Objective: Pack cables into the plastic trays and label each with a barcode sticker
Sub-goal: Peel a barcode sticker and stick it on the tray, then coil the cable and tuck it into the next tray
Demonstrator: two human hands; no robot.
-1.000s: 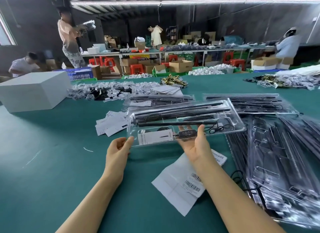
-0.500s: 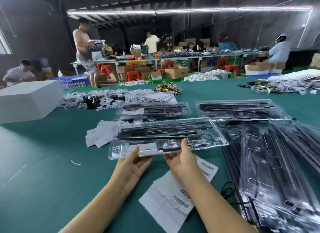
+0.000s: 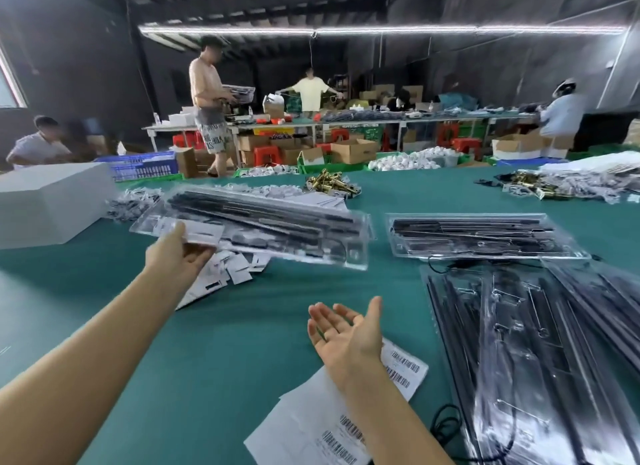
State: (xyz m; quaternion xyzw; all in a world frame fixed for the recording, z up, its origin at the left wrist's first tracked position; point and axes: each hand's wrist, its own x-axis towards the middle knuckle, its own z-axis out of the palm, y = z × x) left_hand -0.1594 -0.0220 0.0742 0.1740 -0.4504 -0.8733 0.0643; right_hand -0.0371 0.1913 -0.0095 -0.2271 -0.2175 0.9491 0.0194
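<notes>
1. Up at the far left, the left hand (image 3: 180, 253) holds the near left end of a clear plastic tray (image 3: 263, 227); its thumb lies on top and its fingers (image 3: 202, 256) curl underneath, clamped on the tray's edge.
2. That tray is blurred, tilted and raised off the green surface (image 3: 225, 343), with long black cables and a white card showing through it.
3. Closer in, the right hand (image 3: 346, 333) hovers palm up with its fingers (image 3: 325, 317) apart and relaxed, holding nothing, well apart from the held tray.
4. Under the right wrist lie white sheets of barcode stickers (image 3: 311, 426) flat on the surface.
5. Beneath the held tray sits a scatter of small white cards (image 3: 235, 269).
6. To the right, a second filled tray (image 3: 481, 237) rests flat, and nearer lies a stack of clear trays (image 3: 540, 360) over black cables.
7. A white box (image 3: 48, 201) stands at the far left, with brass-coloured parts (image 3: 330, 184) farther back.
8. Across the room, 1 person (image 3: 207, 104) carries a stack of trays beside the long workbenches.
</notes>
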